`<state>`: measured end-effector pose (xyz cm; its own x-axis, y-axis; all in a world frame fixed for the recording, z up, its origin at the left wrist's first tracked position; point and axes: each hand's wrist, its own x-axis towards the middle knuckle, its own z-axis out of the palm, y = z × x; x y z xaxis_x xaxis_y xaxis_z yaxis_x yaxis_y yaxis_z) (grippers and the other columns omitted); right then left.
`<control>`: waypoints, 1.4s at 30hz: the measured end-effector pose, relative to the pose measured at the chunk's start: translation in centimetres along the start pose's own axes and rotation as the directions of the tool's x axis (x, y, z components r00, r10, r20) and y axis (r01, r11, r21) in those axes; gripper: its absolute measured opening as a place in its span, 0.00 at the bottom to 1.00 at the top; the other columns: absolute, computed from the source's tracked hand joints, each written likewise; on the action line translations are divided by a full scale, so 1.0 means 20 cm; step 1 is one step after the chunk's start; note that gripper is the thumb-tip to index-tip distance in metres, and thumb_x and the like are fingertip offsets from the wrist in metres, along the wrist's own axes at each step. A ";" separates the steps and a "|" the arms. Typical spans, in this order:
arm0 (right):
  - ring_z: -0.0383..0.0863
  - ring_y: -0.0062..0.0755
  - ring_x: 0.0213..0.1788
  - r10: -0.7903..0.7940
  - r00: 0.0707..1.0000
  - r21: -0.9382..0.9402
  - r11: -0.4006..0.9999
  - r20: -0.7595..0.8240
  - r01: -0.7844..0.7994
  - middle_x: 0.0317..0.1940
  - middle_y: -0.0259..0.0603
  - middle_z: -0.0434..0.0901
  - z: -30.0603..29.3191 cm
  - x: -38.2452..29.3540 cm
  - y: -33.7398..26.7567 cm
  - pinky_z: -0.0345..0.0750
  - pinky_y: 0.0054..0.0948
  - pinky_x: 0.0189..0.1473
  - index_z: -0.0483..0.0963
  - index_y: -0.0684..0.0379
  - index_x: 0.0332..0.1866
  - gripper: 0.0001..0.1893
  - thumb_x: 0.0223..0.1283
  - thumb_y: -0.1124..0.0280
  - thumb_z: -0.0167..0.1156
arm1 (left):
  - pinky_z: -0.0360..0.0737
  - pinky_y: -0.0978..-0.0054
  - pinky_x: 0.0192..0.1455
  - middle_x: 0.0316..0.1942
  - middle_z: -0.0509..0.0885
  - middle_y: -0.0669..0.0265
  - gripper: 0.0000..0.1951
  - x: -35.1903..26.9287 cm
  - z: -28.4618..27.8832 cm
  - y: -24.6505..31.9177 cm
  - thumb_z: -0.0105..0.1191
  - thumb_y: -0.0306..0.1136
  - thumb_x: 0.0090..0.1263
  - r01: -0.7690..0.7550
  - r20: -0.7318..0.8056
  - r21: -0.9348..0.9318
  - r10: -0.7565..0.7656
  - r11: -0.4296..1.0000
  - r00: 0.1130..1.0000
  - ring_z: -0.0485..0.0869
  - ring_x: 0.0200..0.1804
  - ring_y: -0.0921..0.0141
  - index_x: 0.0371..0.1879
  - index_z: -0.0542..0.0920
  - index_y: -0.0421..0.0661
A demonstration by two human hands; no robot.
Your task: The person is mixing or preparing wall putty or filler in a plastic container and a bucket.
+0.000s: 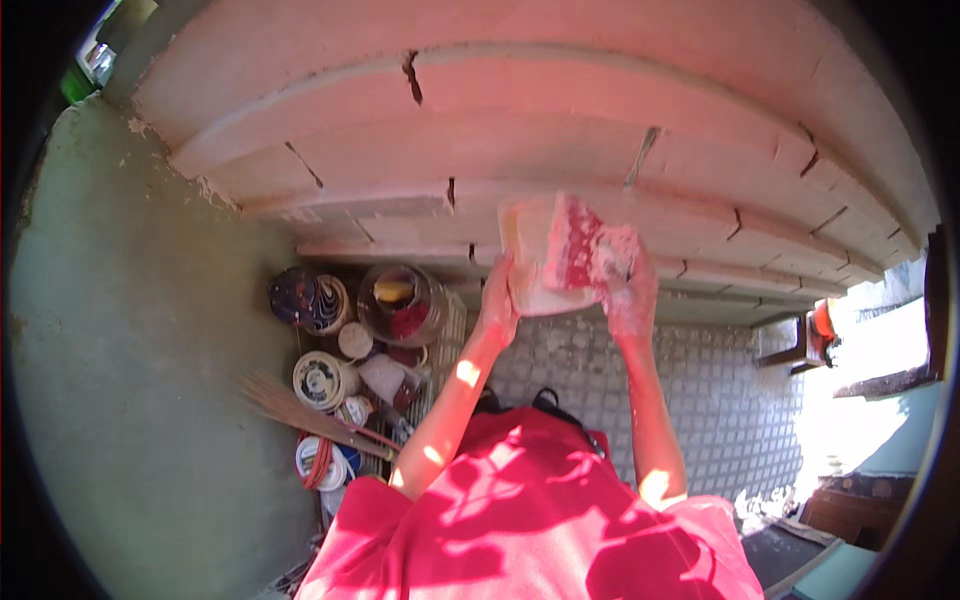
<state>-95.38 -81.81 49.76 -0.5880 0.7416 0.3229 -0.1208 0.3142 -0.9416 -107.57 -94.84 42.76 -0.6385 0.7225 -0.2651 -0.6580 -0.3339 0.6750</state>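
My left hand (498, 300) grips the left side of a pale, shallow rectangular container (532, 296), smeared with whitish paste. My right hand (631, 296) is closed around a paste-covered tool with a wide red part (576, 244); its exact kind cannot be told. The red part lies over the container's right side, and a lump of whitish paste (616, 251) clings to it by my fingers. Beyond both hands rises a pale wall (525, 142) with long ledges and several dark and grey slots or marks.
At left, by a green wall (150, 337), stand several buckets (322, 381), a large round container (436, 304) and a straw broom (300, 412). Below is a tiled floor (697, 390). A wooden piece of furniture (795, 346) stands at right.
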 end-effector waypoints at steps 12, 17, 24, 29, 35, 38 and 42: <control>0.83 0.47 0.43 0.031 0.999 -0.343 0.939 -0.018 -0.035 0.40 0.56 0.81 -0.01 0.12 -0.01 0.76 0.37 0.48 0.71 0.67 0.56 0.23 0.52 0.74 0.53 | 0.77 0.74 0.53 0.50 0.78 0.71 0.19 0.04 0.04 0.06 0.41 0.52 0.75 0.083 0.027 0.050 -0.084 0.995 0.996 0.79 0.53 0.76 0.55 0.71 0.53; 0.83 0.45 0.38 0.125 0.985 -0.274 0.958 0.121 -0.088 0.38 0.54 0.81 0.09 0.10 -0.01 0.77 0.37 0.46 0.71 0.67 0.55 0.23 0.51 0.74 0.53 | 0.76 0.77 0.47 0.46 0.78 0.74 0.18 0.08 -0.02 -0.01 0.41 0.52 0.75 0.123 0.021 0.136 -0.127 0.983 0.992 0.78 0.47 0.80 0.50 0.71 0.53; 0.82 0.38 0.38 0.015 0.996 -0.299 0.954 0.087 0.012 0.38 0.51 0.81 0.11 0.14 0.10 0.78 0.34 0.45 0.71 0.67 0.58 0.24 0.51 0.75 0.53 | 0.75 0.72 0.59 0.60 0.74 0.67 0.27 0.09 -0.03 0.02 0.40 0.52 0.76 0.215 -0.003 0.174 -0.217 0.961 0.976 0.76 0.59 0.72 0.66 0.65 0.46; 0.80 0.30 0.44 0.230 0.973 0.013 0.973 0.010 -0.230 0.48 0.48 0.79 0.09 0.15 0.12 0.76 0.29 0.49 0.70 0.67 0.60 0.25 0.52 0.78 0.52 | 0.76 0.76 0.48 0.46 0.77 0.74 0.18 0.08 0.00 0.07 0.41 0.53 0.75 0.225 0.015 0.065 -0.226 0.972 0.974 0.78 0.47 0.80 0.51 0.70 0.53; 0.78 0.21 0.35 0.251 0.962 0.139 0.962 -0.106 -0.236 0.46 0.39 0.78 0.05 0.10 0.16 0.76 0.20 0.29 0.65 0.64 0.64 0.26 0.57 0.79 0.54 | 0.77 0.73 0.47 0.46 0.76 0.71 0.20 0.12 -0.01 0.11 0.41 0.54 0.75 0.209 0.050 0.084 -0.214 0.974 0.976 0.79 0.47 0.76 0.52 0.68 0.52; 0.76 0.18 0.25 0.221 0.963 0.147 0.969 -0.154 -0.199 0.42 0.37 0.79 0.04 0.07 0.11 0.68 0.17 0.18 0.65 0.64 0.64 0.26 0.59 0.76 0.57 | 0.77 0.75 0.46 0.45 0.77 0.72 0.20 0.14 0.00 0.12 0.42 0.53 0.75 0.192 0.039 0.126 -0.199 0.973 0.979 0.79 0.45 0.78 0.53 0.69 0.52; 0.76 0.20 0.25 0.234 0.943 0.155 0.967 -0.238 -0.201 0.42 0.38 0.79 0.04 0.07 0.06 0.67 0.19 0.17 0.63 0.63 0.66 0.27 0.59 0.76 0.56 | 0.76 0.79 0.44 0.41 0.77 0.74 0.18 0.17 0.08 0.12 0.43 0.54 0.74 0.179 0.048 0.104 -0.185 0.978 0.982 0.77 0.42 0.81 0.51 0.70 0.54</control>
<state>-96.94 -80.83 48.94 -0.3922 0.9137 0.1063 -0.1224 0.0627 -0.9905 -110.71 -92.27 44.64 -0.4863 0.7997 -0.3520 -0.7164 -0.1343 0.6846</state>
